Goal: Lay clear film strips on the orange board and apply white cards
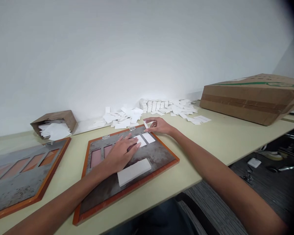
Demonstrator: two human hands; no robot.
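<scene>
Slotted board (159, 156): left hand (121, 151) flat, grip released, steadying it; right hand (159, 125) grip pinches 1 white card (146, 124), best kept level, square to the board.

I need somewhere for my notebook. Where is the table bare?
The widest bare patch of table lies between the middle board and the cardboard box. A narrow strip runs between that board and the left board. Loose cards crowd the wall side; the left hand and right hand rest on the middle board.
</scene>
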